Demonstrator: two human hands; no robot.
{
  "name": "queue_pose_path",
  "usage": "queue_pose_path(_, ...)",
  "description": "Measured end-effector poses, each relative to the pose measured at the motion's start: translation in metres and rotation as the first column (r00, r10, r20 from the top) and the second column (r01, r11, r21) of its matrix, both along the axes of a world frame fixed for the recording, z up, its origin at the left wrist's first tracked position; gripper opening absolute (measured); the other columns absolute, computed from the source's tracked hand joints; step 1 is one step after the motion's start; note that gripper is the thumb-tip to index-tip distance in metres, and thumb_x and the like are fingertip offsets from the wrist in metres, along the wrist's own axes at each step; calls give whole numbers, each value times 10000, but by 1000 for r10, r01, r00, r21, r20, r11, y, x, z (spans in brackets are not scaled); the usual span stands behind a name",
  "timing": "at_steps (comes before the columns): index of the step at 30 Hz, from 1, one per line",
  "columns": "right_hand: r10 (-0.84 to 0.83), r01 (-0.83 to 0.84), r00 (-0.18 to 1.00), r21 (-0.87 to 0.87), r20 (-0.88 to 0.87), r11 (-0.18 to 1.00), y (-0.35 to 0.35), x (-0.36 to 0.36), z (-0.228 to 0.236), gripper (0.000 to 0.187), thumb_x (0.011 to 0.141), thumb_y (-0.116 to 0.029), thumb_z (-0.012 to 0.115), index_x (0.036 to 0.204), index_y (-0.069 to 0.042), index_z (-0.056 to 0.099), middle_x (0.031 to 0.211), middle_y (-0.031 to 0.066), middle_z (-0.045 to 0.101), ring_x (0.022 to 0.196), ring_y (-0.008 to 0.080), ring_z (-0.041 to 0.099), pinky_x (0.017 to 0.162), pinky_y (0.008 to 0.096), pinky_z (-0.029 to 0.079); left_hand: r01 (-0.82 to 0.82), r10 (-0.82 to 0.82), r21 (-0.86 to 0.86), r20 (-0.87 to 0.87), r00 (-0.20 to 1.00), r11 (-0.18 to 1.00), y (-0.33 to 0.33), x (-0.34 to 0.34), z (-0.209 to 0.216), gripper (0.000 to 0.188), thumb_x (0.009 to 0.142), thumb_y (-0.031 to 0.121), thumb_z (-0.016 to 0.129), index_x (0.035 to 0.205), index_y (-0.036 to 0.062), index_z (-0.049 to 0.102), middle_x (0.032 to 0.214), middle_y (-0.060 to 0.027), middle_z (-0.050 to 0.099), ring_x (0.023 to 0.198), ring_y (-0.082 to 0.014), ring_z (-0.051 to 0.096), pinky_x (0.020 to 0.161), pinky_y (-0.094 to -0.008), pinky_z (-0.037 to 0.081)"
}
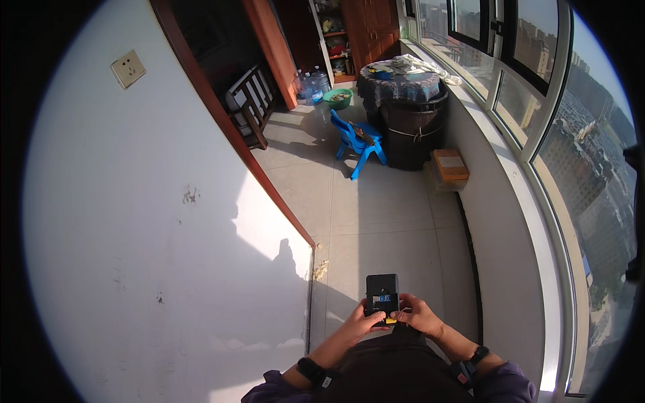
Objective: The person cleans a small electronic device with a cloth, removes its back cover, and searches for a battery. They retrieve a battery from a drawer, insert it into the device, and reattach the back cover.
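Note:
Low in the middle of the head view, a small black box-shaped device (382, 285) is held upright between my two hands. Its face carries a small blue-and-white lit patch or label, and a bit of yellow shows near its lower edge. My left hand (366, 322) grips the device's left side, thumb across the lower front. My right hand (418, 316) closes on the lower right side, its thumb also on the front near the yellow part. Both wrists wear black bands. What kind of device it is I cannot make out.
Ahead on the tiled floor stand a blue child's chair (359, 140), a cloth-covered dark barrel (411, 127), an orange-lidded box (449, 166), a green basin (338, 99) and water bottles (313, 87). A white wall (134, 221) runs along the left, windows (531, 101) along the right.

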State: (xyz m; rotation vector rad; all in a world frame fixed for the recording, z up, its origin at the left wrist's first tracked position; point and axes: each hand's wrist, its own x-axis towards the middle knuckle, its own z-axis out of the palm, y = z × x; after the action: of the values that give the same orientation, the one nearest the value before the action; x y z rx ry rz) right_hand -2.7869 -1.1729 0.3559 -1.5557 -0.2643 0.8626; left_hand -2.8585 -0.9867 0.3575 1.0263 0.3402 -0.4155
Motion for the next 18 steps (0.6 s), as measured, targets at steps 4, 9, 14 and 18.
queue_pose_path(4,99,-99,995,-6,29,995,24,99,13,596,793,-232,715,1243,43,436,883,90,568,711,130,548,606,244,463,-32,32,4,-48,998,999,22,87,10,525,883,136,574,1311,68,277,1229,-121,457,1113,-240,523,872,-424,522)
queue_pose_path(9,219,-226,973,-141,-67,964,65,210,17,574,785,-255,696,1227,24,459,909,116,617,696,140,571,600,261,476,-174,161,-84,-144,976,981,51,174,6,559,891,147,569,1329,42,238,1257,-141,442,1122,-259,525,880,-417,517)
queue_pose_path(14,238,-244,970,-175,-53,954,130,303,0,564,790,-216,687,1232,45,451,870,85,600,673,116,543,576,252,451,-183,179,-57,-68,982,982,110,268,-14,478,891,111,560,1289,32,308,1215,-146,490,1094,-282,547,856,-426,531)
queue_pose_path(18,210,-213,977,-154,-38,965,180,387,4,567,794,-218,686,1232,45,441,866,97,601,658,110,531,563,249,441,-179,179,4,-71,981,984,161,357,-21,474,883,116,574,1266,25,310,1202,-132,484,1083,-266,550,855,-425,534)
